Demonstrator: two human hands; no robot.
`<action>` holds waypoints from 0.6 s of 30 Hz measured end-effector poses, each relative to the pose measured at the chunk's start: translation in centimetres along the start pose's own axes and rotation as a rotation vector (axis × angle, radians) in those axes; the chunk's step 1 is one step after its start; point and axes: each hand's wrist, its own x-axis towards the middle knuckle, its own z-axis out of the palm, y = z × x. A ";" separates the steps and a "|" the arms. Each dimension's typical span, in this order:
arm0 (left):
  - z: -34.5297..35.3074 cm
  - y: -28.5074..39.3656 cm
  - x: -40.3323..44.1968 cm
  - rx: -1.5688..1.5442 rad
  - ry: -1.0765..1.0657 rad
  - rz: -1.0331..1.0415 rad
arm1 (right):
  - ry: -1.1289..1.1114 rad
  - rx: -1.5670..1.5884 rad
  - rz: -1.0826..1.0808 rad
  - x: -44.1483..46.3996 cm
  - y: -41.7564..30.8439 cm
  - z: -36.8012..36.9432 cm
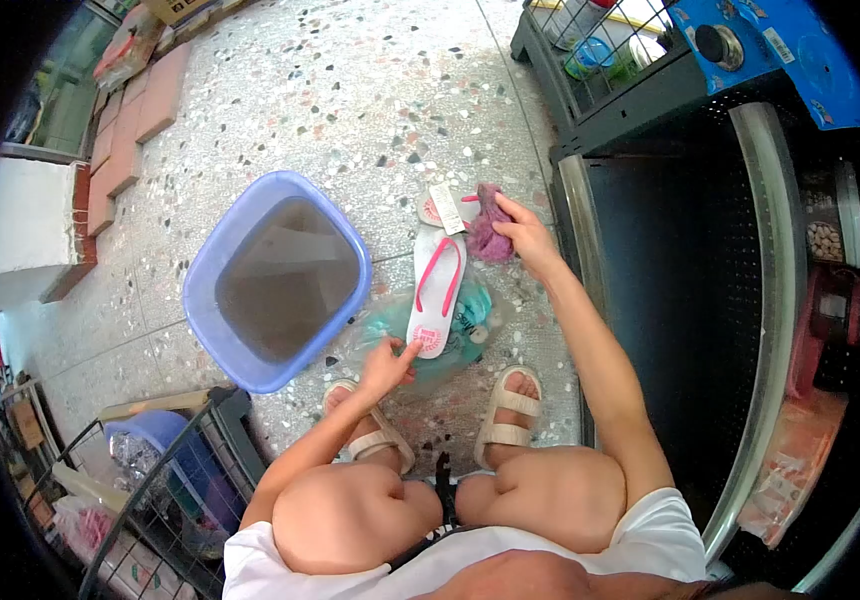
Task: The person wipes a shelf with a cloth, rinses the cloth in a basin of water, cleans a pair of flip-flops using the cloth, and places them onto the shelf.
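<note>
A white flip-flop (438,290) with pink straps lies in front of me, sole down, its heel toward me. My left hand (387,369) pinches the heel, fingers curled and the index finger at its edge. Just beyond lies a second flip-flop (428,212), partly covered by a white paper tag (446,208). A crumpled purple cloth (491,230) is bunched in my right hand (527,236), beside the far flip-flop. Under the near one spreads a clear teal plastic bag (470,318) with dark lettering.
A blue basin (358,293) of murky water stands on the speckled floor (350,110) to the left. Dark shelving (670,330) runs along my right side. At lower left is a wire basket (145,510) with goods. Pink bricks (140,115) line the upper left.
</note>
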 end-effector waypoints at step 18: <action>-4.6 23.3 -1.7 -0.218 -0.155 0.776 | -0.098 0.463 -0.075 -7.6 -5.6 -1.1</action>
